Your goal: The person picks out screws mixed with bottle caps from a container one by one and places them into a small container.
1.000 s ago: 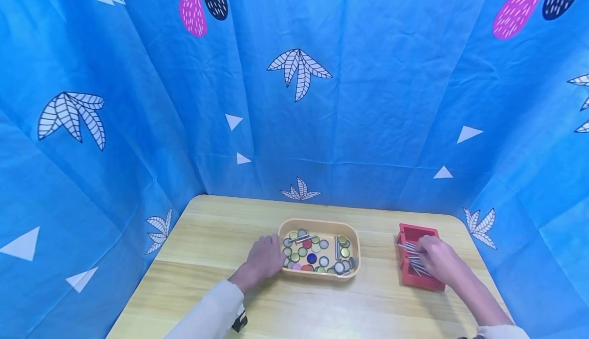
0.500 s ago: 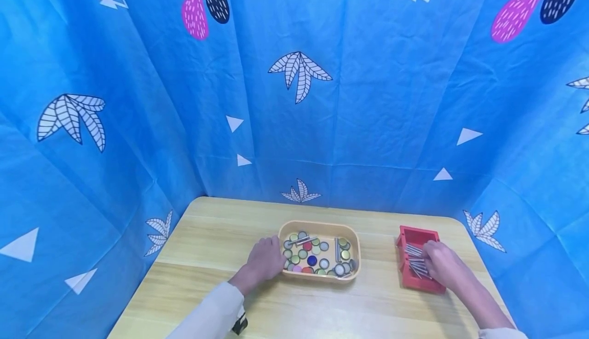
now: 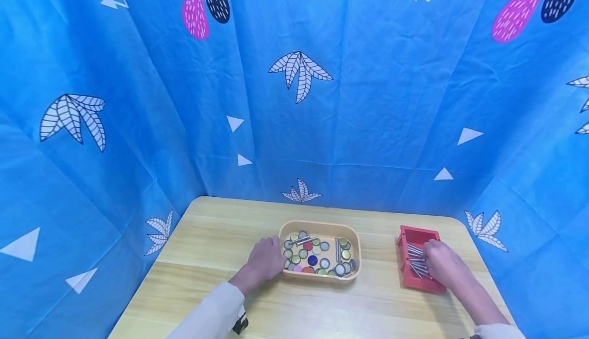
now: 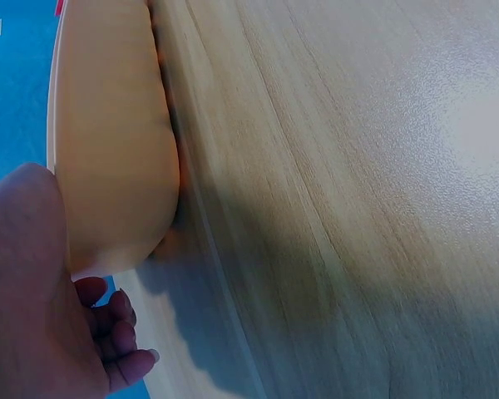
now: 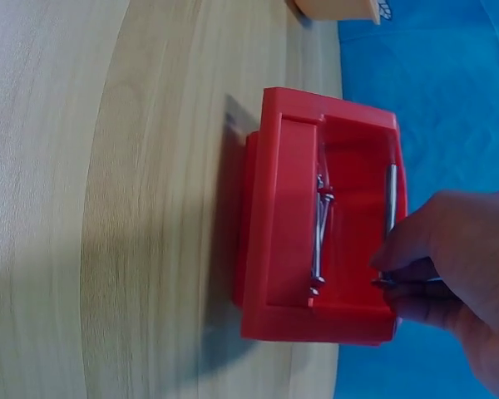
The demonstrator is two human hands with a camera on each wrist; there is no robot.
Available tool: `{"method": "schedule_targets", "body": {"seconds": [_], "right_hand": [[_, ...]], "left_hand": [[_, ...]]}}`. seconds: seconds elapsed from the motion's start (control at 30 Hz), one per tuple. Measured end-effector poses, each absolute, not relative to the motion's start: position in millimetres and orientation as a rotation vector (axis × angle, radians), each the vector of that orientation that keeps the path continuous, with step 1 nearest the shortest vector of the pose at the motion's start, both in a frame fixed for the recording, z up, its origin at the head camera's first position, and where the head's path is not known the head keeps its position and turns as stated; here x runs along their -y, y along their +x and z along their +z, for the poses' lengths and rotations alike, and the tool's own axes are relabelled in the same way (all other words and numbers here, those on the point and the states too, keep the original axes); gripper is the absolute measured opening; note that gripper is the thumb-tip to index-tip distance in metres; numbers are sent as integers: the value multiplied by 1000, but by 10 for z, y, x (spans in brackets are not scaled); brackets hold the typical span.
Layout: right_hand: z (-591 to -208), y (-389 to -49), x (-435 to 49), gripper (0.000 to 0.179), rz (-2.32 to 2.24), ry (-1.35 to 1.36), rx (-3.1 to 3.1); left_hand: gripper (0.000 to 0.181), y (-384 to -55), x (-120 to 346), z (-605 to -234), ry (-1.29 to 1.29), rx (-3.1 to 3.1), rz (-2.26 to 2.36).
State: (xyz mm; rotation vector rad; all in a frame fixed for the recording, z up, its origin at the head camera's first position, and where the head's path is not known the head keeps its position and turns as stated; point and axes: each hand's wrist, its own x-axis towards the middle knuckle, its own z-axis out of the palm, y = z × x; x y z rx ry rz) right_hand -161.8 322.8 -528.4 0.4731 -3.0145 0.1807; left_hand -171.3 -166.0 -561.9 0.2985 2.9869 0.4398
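Observation:
My left hand (image 3: pixel 267 258) grips the left end of a beige plastic tray (image 3: pixel 322 276), its thumb over the rim in the left wrist view. Inside the tray lie several bottle caps (image 3: pixel 312 260) of mixed colours and some metal nails (image 3: pixel 338 249). Over at the right, my right hand (image 3: pixel 443 262) reaches into a red plastic bin (image 3: pixel 425 284) that holds several nails (image 3: pixel 417 266). In the right wrist view its thumb and fingers pinch a nail (image 5: pixel 382 283) by the head end, while another nail (image 5: pixel 391 195) stands against the bin's wall. My palm hides part of the bin.
Both containers stand on a light wooden table (image 3: pixel 221 231), with a stretch of tabletop between them. A blue patterned curtain (image 3: pixel 368 98) surrounds the table's back and sides.
A nail that stuck out over the bin's left wall no longer does. My right hand has shifted slightly right and down within the bin. The left hand keeps its hold on the tray.

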Motion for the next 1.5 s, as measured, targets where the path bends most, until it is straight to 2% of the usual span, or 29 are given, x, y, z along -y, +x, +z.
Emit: {"method": "schedule_targets", "body": {"seconds": [0.53, 1.5], "right_hand": [[-5460, -1682, -3174, 26, -21, 521, 3064], [-5568, -1703, -3173, 19, -84, 668, 2973]], "left_hand": [[37, -1724, 1649, -5618, 283, -2973, 469], [38, -1712, 1669, -5634, 288, -2978, 459]]}}
